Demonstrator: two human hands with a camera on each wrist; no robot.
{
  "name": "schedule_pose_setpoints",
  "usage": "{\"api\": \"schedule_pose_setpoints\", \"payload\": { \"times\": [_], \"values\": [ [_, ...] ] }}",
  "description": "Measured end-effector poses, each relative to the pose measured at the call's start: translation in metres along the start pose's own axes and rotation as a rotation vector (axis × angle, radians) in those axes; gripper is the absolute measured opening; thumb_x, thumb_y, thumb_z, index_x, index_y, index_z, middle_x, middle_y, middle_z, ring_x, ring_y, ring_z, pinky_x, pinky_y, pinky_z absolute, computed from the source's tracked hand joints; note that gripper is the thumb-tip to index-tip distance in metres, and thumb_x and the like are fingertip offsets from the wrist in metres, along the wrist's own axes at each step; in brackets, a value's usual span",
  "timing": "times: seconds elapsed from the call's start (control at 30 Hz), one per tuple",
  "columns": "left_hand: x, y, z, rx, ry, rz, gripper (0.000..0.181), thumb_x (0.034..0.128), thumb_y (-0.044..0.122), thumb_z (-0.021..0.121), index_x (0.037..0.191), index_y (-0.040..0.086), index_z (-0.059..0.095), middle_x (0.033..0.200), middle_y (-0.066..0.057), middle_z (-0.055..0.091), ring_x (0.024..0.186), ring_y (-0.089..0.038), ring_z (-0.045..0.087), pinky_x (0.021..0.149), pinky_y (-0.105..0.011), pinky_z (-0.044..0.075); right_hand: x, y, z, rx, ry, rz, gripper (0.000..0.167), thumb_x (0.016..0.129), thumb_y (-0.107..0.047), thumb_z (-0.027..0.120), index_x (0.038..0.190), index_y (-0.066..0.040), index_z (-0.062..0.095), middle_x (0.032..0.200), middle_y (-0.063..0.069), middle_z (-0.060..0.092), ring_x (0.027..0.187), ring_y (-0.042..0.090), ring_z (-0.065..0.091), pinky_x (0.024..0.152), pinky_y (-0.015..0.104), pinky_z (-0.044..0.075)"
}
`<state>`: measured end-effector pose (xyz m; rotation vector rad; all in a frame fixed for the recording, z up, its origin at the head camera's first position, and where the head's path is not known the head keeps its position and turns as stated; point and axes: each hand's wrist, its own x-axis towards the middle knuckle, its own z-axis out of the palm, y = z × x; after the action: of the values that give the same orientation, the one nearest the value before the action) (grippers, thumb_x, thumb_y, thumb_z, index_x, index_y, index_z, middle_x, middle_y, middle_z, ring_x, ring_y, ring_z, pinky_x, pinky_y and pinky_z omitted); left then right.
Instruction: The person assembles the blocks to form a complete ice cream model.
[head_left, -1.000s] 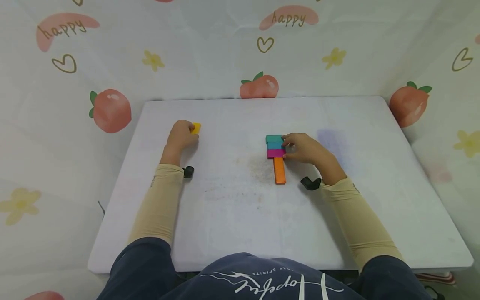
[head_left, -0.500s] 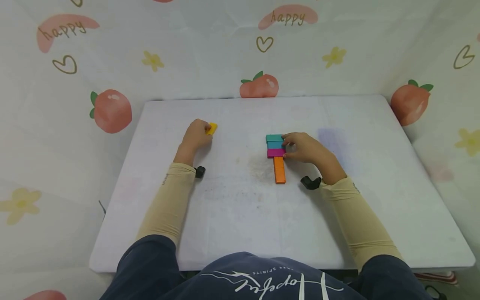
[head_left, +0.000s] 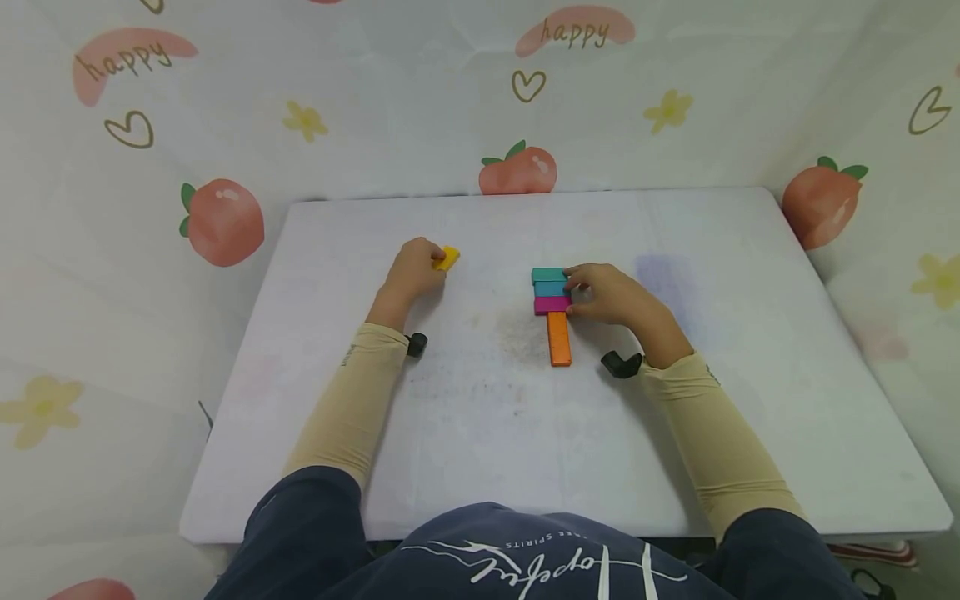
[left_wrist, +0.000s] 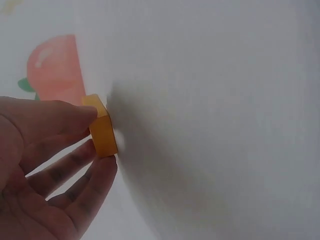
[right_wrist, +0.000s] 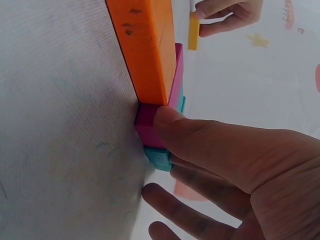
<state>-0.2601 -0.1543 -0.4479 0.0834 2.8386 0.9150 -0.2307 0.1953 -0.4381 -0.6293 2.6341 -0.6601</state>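
My left hand (head_left: 417, 267) pinches a small yellow block (head_left: 449, 258) between thumb and fingers, left of the other blocks. The left wrist view shows the yellow block (left_wrist: 103, 127) close to the white surface. My right hand (head_left: 611, 293) holds the right ends of three blocks laid side by side: a teal one (head_left: 547, 275), a blue one (head_left: 550, 289) and a magenta one (head_left: 551, 306). Its thumb (right_wrist: 175, 120) presses on the magenta block (right_wrist: 147, 122); the index fingertip is at the teal end. An orange block (head_left: 558, 339) extends from the magenta one toward my body.
A white table (head_left: 480, 450) lies under both arms, with smudges left of the orange block. Behind it hangs a white cloth (head_left: 420, 92) printed with peaches and flowers. Small black devices (head_left: 621, 364) sit at both wrists.
My left hand has moved to the right with the yellow block, toward the row of blocks. The right hand and the blocks by it have stayed in place.
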Motion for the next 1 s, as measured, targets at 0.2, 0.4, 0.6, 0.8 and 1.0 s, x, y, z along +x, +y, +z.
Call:
{"api": "schedule_pose_setpoints", "payload": {
  "times": [0.2,0.4,0.6,0.8,1.0],
  "values": [
    [0.005,0.008,0.006,-0.025,-0.010,0.020,0.041,0.0962,0.005,0.066,0.135,-0.006,0.067,0.140,-0.022,0.064,0.129,-0.035,0.059,0.118,-0.049,0.047,0.001,0.000,-0.001,0.006,0.000,0.003,0.039,0.095,-0.016,0.078,0.128,0.003,0.072,0.160,0.020,0.052,0.131,0.039,0.060,0.114,0.056,0.050],
    [0.008,0.017,0.012,-0.030,-0.022,0.030,0.040,0.0969,0.006,0.068,0.135,-0.006,0.067,0.140,-0.022,0.064,0.129,-0.035,0.059,0.118,-0.048,0.047,0.001,0.001,-0.001,0.010,0.006,-0.002,0.038,0.095,-0.016,0.078,0.128,0.003,0.072,0.159,0.020,0.053,0.130,0.039,0.060,0.114,0.056,0.050],
    [0.010,0.026,0.019,-0.028,-0.035,0.056,0.037,0.0980,0.007,0.069,0.133,-0.006,0.068,0.138,-0.021,0.064,0.127,-0.034,0.058,0.119,-0.048,0.047,-0.001,0.001,0.000,0.024,0.004,0.009,0.037,0.095,-0.015,0.078,0.128,0.002,0.072,0.160,0.019,0.053,0.131,0.039,0.060,0.114,0.056,0.050],
    [0.013,0.035,0.028,-0.025,-0.042,0.100,0.036,0.0985,0.006,0.068,0.132,-0.006,0.068,0.137,-0.020,0.066,0.127,-0.033,0.060,0.119,-0.047,0.047,-0.001,0.001,0.000,0.018,0.000,0.009,0.038,0.096,-0.015,0.077,0.128,0.002,0.072,0.160,0.020,0.052,0.131,0.040,0.060,0.114,0.057,0.049],
    [0.018,0.046,0.035,-0.007,-0.061,0.136,0.035,0.0980,0.004,0.065,0.131,-0.006,0.069,0.135,-0.020,0.067,0.127,-0.033,0.061,0.119,-0.046,0.047,0.000,0.000,0.000,0.015,0.005,0.007,0.038,0.095,-0.016,0.078,0.128,0.002,0.072,0.160,0.019,0.053,0.130,0.039,0.060,0.114,0.056,0.050]
  ]
}}
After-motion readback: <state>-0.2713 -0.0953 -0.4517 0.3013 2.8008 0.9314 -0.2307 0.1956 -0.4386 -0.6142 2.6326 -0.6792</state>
